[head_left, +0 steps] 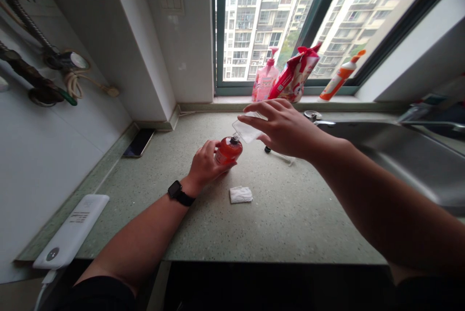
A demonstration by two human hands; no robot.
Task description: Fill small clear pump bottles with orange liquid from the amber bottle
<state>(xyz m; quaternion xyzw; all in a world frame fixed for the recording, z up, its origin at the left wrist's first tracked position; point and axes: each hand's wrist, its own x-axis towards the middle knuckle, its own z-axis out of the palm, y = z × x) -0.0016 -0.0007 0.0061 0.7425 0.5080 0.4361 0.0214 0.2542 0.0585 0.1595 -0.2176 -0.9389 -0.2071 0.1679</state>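
My left hand (205,163) is shut around a red plastic bottle (228,151), which leans with its neck up and to the right. My right hand (283,127) grips a clear plastic pouch (247,131) above it, and the pouch's narrow spout meets the bottle's neck. A small pump head with a thin white dip tube (278,156) lies on the speckled green countertop (290,224) just below my right hand. Near my left hand sits a crumpled white tissue (240,194). A black watch (178,193) circles my left wrist.
A steel sink (399,165) lies to the right. A phone (140,142) and white power bank (70,231) lie along the left wall. On the windowsill stand a pink pump bottle (265,78), red-and-white bag (295,74) and orange-and-white bottle (341,76).
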